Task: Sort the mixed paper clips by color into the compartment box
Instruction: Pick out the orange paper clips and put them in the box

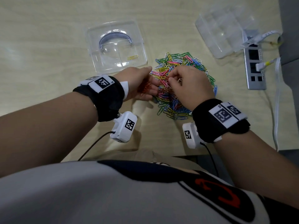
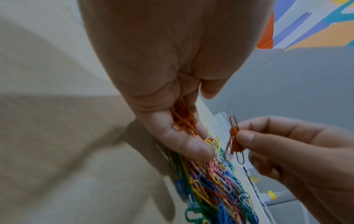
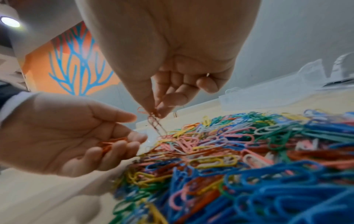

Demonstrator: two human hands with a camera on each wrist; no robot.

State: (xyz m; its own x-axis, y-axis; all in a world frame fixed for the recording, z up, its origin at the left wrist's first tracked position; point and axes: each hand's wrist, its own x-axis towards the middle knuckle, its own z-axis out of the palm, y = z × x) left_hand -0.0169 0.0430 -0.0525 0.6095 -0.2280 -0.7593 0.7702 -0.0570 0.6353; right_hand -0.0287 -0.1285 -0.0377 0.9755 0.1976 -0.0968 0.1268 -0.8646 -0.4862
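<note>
A heap of mixed coloured paper clips [image 1: 182, 81] lies on the table in front of me. Behind it to the left stands the clear compartment box [image 1: 97, 38], with one yellow clip [image 1: 132, 57] in its near right compartment. My left hand [image 1: 150, 84] is cupped palm-up at the heap's left edge, its fingers curled round a small bunch of red clips [image 2: 184, 121]. My right hand [image 1: 171, 80] hovers just above the heap. Between its thumb and forefinger it pinches a few linked red clips [image 2: 234, 139], right beside the left palm [image 3: 67, 136].
A second clear plastic container [image 1: 221, 29] sits at the back right. Next to it a grey power strip [image 1: 254, 62] with a plugged-in cable runs along the table's right edge. Bare wooden tabletop [image 1: 40, 54] stretches to the left.
</note>
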